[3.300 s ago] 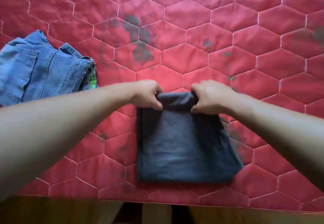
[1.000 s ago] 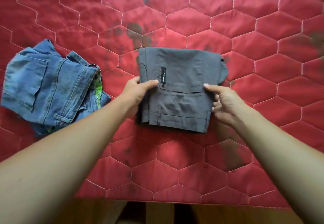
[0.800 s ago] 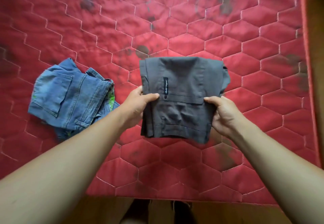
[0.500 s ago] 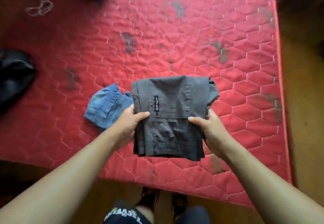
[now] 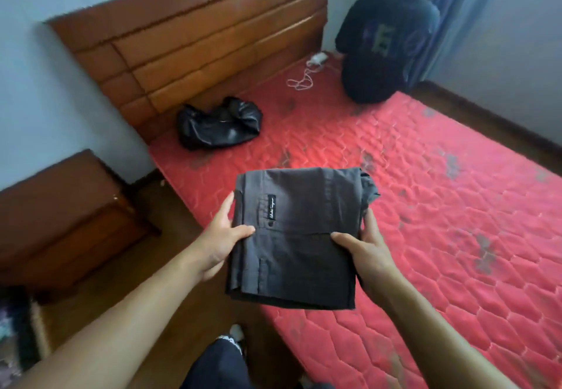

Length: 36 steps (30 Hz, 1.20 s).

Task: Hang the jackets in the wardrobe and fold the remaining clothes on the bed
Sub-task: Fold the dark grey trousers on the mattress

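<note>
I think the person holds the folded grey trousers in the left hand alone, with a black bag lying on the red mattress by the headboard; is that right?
Not quite: the head view shows both hands on the folded grey trousers, the left hand gripping one side and the right hand the other. The black bag does lie on the red mattress by the headboard.

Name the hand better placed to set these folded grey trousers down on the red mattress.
Right, probably. The right hand grips the grey trousers on the side over the red mattress. The left hand grips the side at the mattress's edge, next to the wooden floor.
</note>
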Each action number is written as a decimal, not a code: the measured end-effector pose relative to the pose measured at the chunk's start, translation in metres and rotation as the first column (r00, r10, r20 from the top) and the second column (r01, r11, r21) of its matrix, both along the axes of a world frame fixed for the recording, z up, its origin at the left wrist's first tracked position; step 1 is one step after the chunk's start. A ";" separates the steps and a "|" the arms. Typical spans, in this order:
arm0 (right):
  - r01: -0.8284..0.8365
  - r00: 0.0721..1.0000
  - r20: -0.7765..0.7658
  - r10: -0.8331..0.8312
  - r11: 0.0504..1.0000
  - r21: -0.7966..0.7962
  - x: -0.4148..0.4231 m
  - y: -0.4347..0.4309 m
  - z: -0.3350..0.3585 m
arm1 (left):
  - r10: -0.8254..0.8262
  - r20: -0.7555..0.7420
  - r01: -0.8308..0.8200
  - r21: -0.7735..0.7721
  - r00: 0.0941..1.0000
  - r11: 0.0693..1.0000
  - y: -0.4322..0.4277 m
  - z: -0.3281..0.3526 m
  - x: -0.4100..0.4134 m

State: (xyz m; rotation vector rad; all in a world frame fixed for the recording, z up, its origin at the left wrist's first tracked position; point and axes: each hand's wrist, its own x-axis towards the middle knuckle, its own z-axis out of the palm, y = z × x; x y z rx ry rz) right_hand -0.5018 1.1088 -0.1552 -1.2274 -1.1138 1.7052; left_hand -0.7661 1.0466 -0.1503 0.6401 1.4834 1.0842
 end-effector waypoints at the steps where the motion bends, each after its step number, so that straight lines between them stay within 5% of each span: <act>1: -0.049 0.999 0.022 0.048 0.998 0.040 -0.018 0.001 0.009 | 0.036 -0.002 -0.036 0.016 0.999 0.999 -0.012 0.008 -0.018; 7: -0.399 0.917 0.103 0.385 0.886 0.238 -0.160 -0.010 0.046 | 0.241 -0.116 -0.227 0.124 0.964 0.966 -0.094 0.045 -0.131; 13: -0.679 0.734 0.181 0.654 0.709 0.192 -0.331 -0.039 0.062 | 0.410 -0.253 -0.400 0.092 0.876 0.912 -0.186 0.059 -0.267; 26: -0.931 0.357 0.326 0.875 0.308 0.195 -0.658 -0.106 0.074 | 0.689 -0.239 -0.691 0.089 0.684 0.718 -0.326 0.080 -0.492; 31: -0.971 0.172 0.318 0.932 0.106 0.215 -0.768 -0.099 0.065 | 0.807 -0.242 -0.819 0.077 0.538 0.569 -0.336 0.076 -0.543; 36: -0.966 -0.040 0.297 0.954 -0.113 0.234 -0.884 -0.099 0.067 | 0.932 -0.218 -0.942 0.112 0.288 0.317 -0.332 0.083 -0.589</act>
